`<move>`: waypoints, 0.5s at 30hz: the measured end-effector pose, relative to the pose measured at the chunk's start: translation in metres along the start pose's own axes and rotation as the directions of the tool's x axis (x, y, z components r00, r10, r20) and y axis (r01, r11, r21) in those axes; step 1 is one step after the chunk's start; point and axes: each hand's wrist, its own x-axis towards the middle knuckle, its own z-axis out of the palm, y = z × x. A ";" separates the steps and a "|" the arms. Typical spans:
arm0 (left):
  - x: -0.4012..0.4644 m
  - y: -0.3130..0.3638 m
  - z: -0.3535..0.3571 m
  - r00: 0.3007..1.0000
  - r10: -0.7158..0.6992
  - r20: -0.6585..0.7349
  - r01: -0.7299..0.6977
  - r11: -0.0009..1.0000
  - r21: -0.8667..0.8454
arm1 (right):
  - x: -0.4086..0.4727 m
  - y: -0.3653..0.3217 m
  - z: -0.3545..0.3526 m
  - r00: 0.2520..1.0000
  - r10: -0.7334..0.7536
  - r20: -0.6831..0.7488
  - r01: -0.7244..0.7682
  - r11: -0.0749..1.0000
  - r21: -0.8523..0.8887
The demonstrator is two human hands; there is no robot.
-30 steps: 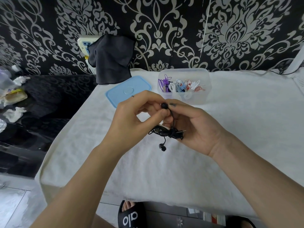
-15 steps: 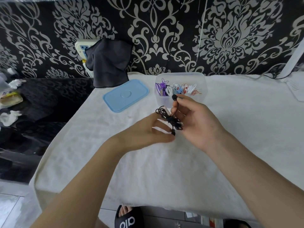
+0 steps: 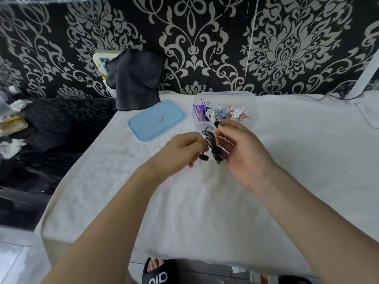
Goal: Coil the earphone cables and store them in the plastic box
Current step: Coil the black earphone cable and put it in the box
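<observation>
Both hands share the grip on the black earphones (image 3: 213,146): our right hand (image 3: 244,148) pinches one earbud between thumb and forefinger up top while the coiled bundle lies across its curled fingers, and our left hand (image 3: 182,150) pinches the loose end near the second earbud, which dangles just below. A second ago the hands worked close together low over the table (image 3: 184,212); since then they have lifted and moved toward the plastic box (image 3: 225,97), so the right hand now sits just in front of its near wall. We judge the coil nearly finished, with only the last tail to tuck before dropping it in. Both forearms reach forward from the near edge, wrists angled inward, the right palm turned left, the left knuckles up. Farther on, the box holds purple, white, blue and red cables. Its blue lid (image 3: 156,120) lies just left of it, and a dark cloth (image 3: 136,78) hangs against the wall behind.
</observation>
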 end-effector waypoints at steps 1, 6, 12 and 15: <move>0.001 0.001 -0.001 1.000 -0.003 -0.027 0.000 0.997 -0.083 | 0.000 0.001 -0.001 0.999 -0.022 -0.025 0.021 0.999 -0.036; 0.002 0.009 0.003 0.997 0.009 -0.072 -0.030 0.952 -0.304 | 0.001 0.009 0.001 0.998 0.008 -0.064 -0.011 0.999 -0.049; 0.014 0.009 0.022 0.960 0.005 -0.280 -0.052 0.985 -0.162 | -0.005 0.013 0.008 0.989 0.128 -0.075 -0.123 0.991 0.060; 0.021 0.010 0.034 0.923 0.031 -0.384 -0.050 0.998 -0.039 | -0.001 0.015 0.008 0.985 0.141 -0.098 -0.135 0.988 0.070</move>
